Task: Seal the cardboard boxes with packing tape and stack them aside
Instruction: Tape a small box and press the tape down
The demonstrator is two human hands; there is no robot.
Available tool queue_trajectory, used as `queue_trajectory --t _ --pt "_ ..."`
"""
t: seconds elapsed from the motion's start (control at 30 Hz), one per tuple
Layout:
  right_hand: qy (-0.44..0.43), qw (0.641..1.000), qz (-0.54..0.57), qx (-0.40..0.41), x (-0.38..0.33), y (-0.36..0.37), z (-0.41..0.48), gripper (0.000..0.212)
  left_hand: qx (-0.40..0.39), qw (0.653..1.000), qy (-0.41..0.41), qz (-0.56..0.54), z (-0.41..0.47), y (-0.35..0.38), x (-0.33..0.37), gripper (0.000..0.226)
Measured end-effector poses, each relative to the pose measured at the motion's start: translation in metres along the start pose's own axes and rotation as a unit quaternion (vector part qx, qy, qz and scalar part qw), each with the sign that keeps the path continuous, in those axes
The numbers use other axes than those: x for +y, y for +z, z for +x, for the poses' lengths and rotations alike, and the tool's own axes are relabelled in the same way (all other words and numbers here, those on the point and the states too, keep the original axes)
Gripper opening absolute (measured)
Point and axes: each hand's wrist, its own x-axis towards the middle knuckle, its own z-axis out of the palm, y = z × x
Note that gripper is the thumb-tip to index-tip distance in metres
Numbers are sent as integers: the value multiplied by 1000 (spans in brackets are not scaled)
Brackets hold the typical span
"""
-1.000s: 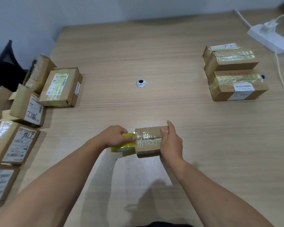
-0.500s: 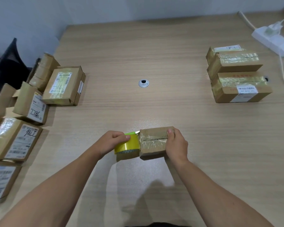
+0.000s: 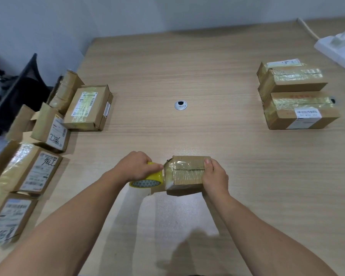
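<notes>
A small cardboard box (image 3: 187, 174) lies on the wooden table (image 3: 187, 66) in front of me, with clear tape over its top seam and down its left end. My right hand (image 3: 214, 179) grips the box's right end, thumb on top. My left hand (image 3: 136, 168) grips a yellow roll of packing tape (image 3: 147, 181) pressed against the box's left end; the tape runs from the roll onto the box. A stack of taped boxes (image 3: 295, 96) stands at the far right.
Several labelled cardboard boxes (image 3: 88, 107) lie along the table's left edge. A round cable grommet (image 3: 180, 105) sits in the table's middle. A white power strip (image 3: 339, 47) with a plug and cables lies at the far right corner. A black chair (image 3: 14, 90) stands off the left side.
My left hand has drawn the tape roll from the box's top over its left edge and down beside that end. My right hand keeps its hold on the right end.
</notes>
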Motion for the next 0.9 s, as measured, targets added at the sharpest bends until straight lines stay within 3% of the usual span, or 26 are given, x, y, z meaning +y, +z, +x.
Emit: queue_trajectory --t 0.23,0.4,0.5,0.6,0.67,0.8,0.9 --pt "4 999 39 -13 6 -4 4 35 18 998 -54 -14 -1 16 5 64" --pt "37 993 109 -30 15 -7 11 33 29 994 -72 -80 -4 15 22 60" --pt "95 976 194 -33 21 -5 16 33 23 988 -32 -149 -6 8 36 54" --pt "111 968 222 -36 24 -6 19 34 -10 949 29 -313 -11 -8 33 31" --pt "113 965 233 -34 25 -6 19 34 -23 936 50 -348 -12 -14 18 22" --pt "109 966 230 -42 25 -8 21 34 -43 942 51 -330 -13 -11 -2 54" --pt "96 970 218 -49 24 -6 23 33 -32 949 41 -310 -11 -10 -6 60"
